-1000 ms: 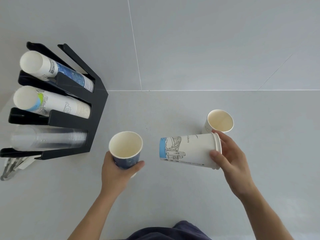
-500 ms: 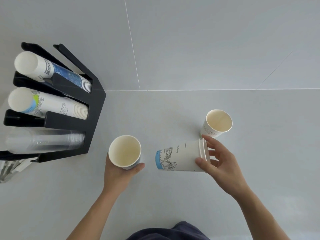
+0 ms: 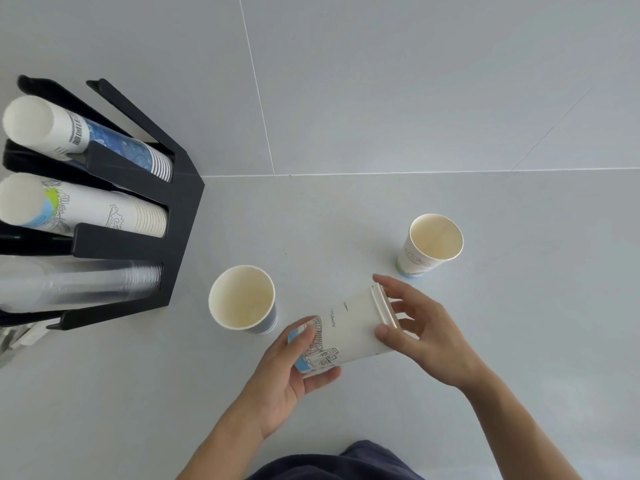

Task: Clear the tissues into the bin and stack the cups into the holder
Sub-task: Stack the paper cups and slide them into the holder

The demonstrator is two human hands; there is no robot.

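Observation:
A white cup stack with a blue base and line drawings (image 3: 346, 332) lies on its side between both hands. My left hand (image 3: 287, 375) grips its blue bottom end, and my right hand (image 3: 420, 336) holds its rim end. A dark blue paper cup (image 3: 244, 301) stands upright on the grey counter, just left of my left hand and apart from it. Another white cup (image 3: 433, 244) stands upright at the right, beyond my right hand. The black cup holder (image 3: 180, 216) sits at the left with three slanted rows of stacked cups. No tissues or bin are visible.
The holder's rows hold blue-patterned cups (image 3: 86, 140), white printed cups (image 3: 83, 209) and clear plastic cups (image 3: 79, 282). A clear wrapped item (image 3: 17, 337) lies under the holder's lower left. The grey wall (image 3: 381, 81) rises behind the counter.
My left hand let go of the dark blue cup, which now stands on the counter, and moved right to grasp the blue end of the sideways cup stack. The right hand shifted slightly.

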